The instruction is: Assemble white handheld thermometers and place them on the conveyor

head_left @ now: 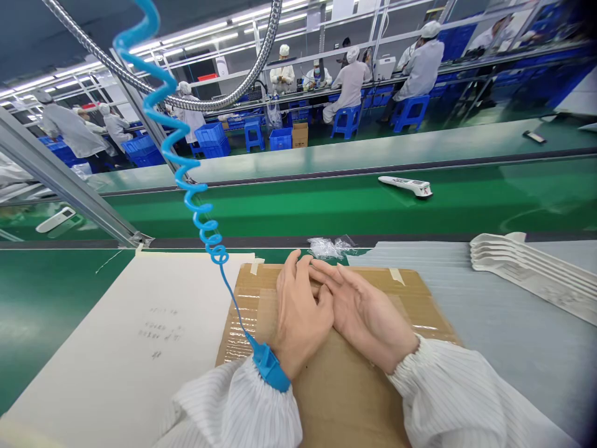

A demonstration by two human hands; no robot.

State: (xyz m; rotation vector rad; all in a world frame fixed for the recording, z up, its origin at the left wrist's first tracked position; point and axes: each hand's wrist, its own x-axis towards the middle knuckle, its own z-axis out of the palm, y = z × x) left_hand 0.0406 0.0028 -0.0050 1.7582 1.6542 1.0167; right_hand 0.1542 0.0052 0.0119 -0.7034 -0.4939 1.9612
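Observation:
Over a taped cardboard sheet (354, 398), my left hand (303, 311) has its back turned up and its fingers loosely stretched out. My right hand (368, 317) leans in with the palm partly showing, its fingertips meeting the fingers of the left. I see nothing held in either hand, though the small gap between them is partly hidden. A blue wrist strap (270, 367) sits around my left wrist, joined to a coiled blue cord (186, 165). Just beyond my fingertips lies crumpled clear plastic (329, 247).
Stacked white plastic parts (536, 270) lie at right on a grey sheet (504, 348). White paper (107, 336) with handwriting is at left. A green conveyor belt (289, 211) carries a white handheld-shaped part (405, 185) and another white part (56, 219). People in white work behind.

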